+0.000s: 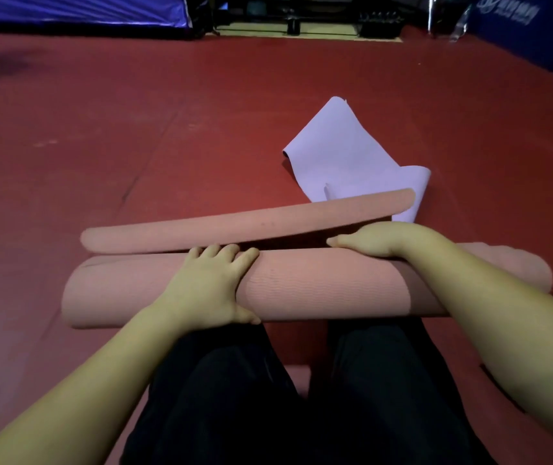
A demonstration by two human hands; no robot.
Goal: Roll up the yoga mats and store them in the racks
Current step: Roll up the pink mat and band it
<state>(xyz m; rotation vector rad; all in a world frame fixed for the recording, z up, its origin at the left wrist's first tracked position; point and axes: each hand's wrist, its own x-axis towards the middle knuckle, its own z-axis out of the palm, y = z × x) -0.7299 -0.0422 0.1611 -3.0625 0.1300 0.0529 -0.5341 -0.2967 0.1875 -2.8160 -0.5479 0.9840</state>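
Note:
A pink yoga mat (318, 283) lies almost fully rolled across the red floor in front of my knees. Its last loose end (235, 226) curls up just beyond the roll. My left hand (208, 286) lies over the top of the roll, fingers curved over its far side and thumb on its near side. My right hand (376, 239) is wrapped over the roll further right, fingers reaching down behind it. A lilac yoga mat (345, 156) lies crumpled and partly unrolled on the floor behind the pink one.
Red floor (134, 129) spreads to the left and ahead. A blue tent-like cover (77, 11) stands at the far left, dark gym racks and equipment (302, 18) at the far centre, a blue padded barrier (537, 31) at the far right.

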